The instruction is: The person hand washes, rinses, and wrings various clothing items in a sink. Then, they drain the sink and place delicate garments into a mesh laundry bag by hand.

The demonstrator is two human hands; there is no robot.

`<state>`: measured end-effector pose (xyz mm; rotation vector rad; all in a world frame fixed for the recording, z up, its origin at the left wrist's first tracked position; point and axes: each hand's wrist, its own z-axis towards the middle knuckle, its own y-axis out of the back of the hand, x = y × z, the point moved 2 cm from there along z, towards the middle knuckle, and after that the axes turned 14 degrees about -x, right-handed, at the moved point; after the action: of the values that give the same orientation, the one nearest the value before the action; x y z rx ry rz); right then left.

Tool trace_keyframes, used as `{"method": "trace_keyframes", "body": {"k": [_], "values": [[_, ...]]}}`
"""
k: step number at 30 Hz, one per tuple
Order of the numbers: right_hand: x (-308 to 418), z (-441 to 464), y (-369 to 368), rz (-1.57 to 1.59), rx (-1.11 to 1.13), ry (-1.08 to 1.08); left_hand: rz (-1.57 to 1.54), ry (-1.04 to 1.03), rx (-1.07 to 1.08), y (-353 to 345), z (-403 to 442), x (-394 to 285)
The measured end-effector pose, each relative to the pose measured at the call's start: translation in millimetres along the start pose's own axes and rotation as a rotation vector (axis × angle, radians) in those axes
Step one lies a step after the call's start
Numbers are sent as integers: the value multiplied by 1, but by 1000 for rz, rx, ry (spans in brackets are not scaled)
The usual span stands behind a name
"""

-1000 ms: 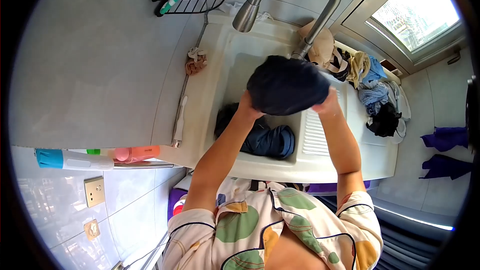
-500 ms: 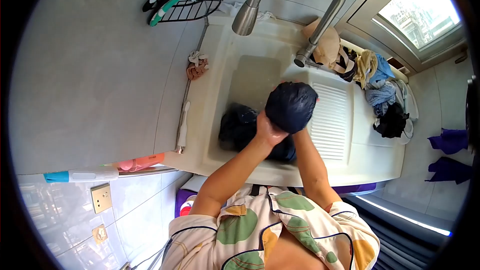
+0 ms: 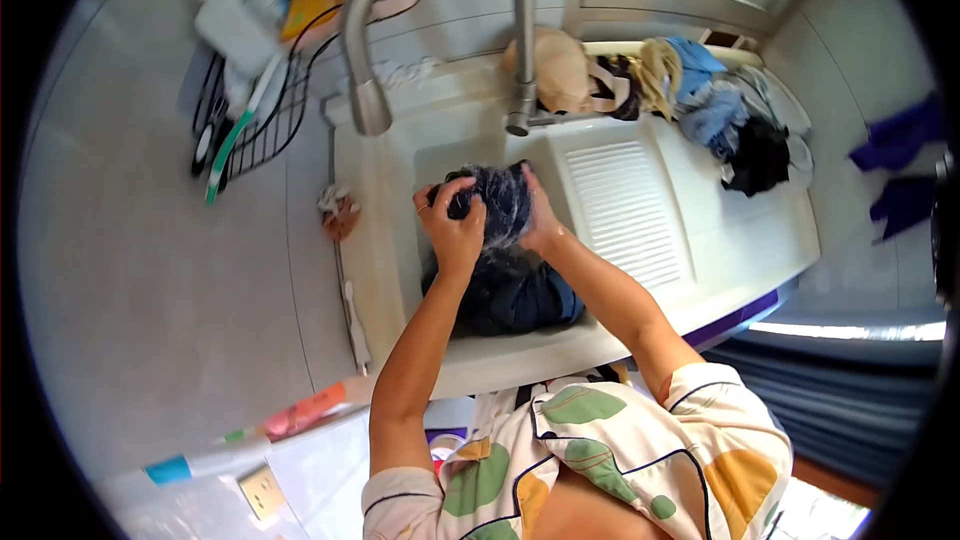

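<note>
Between my two hands is a bunched, wet navy cloth (image 3: 505, 202) with whitish suds on it, held over the basin of the sink (image 3: 385, 325). My left hand (image 3: 455, 225) grips its left side, fingers curled over the top, a ring on one finger. On the right side my right hand (image 3: 540, 208) is pressed against the cloth, its fingers partly hidden behind it. Below my hands, more dark wet fabric (image 3: 525, 302) lies in the basin.
A tall curved faucet (image 3: 525, 50) rises behind the basin. To the right is a ribbed washboard (image 3: 625, 210), with several clothes (image 3: 715, 125) piled along the sink's far right edge. A wire rack (image 3: 265, 135) with bottles and a green brush (image 3: 235, 145) hangs at left.
The navy cloth was a smooth rounded bundle; now it is crumpled and sudsy. My left hand has moved from beneath it to its left side. The view has shifted and tilted.
</note>
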<state>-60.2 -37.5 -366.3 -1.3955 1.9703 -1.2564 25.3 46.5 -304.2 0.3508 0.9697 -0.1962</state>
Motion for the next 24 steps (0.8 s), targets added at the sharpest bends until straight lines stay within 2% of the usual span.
{"method": "trace_keyframes", "body": {"k": [2,3,4,6,7,8,9,10,11,12,14,15,16,18,19,20,21,22,23,24], "values": [[-4,-2,-10,-60,33,-159,32,-219,152,3,5,-27],[-3,7,-6,-74,53,-122,45,-383,237,1,5,-30],[2,12,-6,-54,60,-122,67,-394,279,1,3,-32],[10,17,-16,-362,58,-344,110,-515,356,5,3,-49],[13,21,-26,-416,12,-284,121,-521,365,7,3,-52],[18,31,-31,-405,18,-286,195,-636,430,8,-1,-55],[29,39,-41,-809,359,88,267,-750,495,8,-5,-57],[35,44,-50,-1188,698,493,271,-753,503,7,-10,-56],[33,43,-55,-1539,1033,928,335,-879,504,4,-18,-55],[31,31,-71,-1533,1029,929,396,-1004,504,1,-25,-53],[23,4,-100,-1452,223,-126,426,-1079,530,-2,-34,-46],[19,8,-102,-1780,254,38,484,-1210,546,-4,-41,-40],[11,9,-97,-1777,245,37,540,-1342,560,-6,-49,-32],[-7,13,-76,-2046,438,319,604,-1411,597,-5,-75,-2],[-16,15,-57,-2049,411,324,648,-1509,619,-4,-87,11],[-21,18,-38,-2069,361,553,687,-1609,636,-4,-95,17],[-13,14,-32,-2080,307,787,655,-1623,625,-6,-94,17],[3,11,-22,-2087,267,797,457,-1506,756,-6,-90,18],[26,2,-14,-1943,87,775,263,-1380,885,-8,-87,18],[51,-10,-6,-1794,-77,754,235,-1394,881,-11,-80,9]]}}
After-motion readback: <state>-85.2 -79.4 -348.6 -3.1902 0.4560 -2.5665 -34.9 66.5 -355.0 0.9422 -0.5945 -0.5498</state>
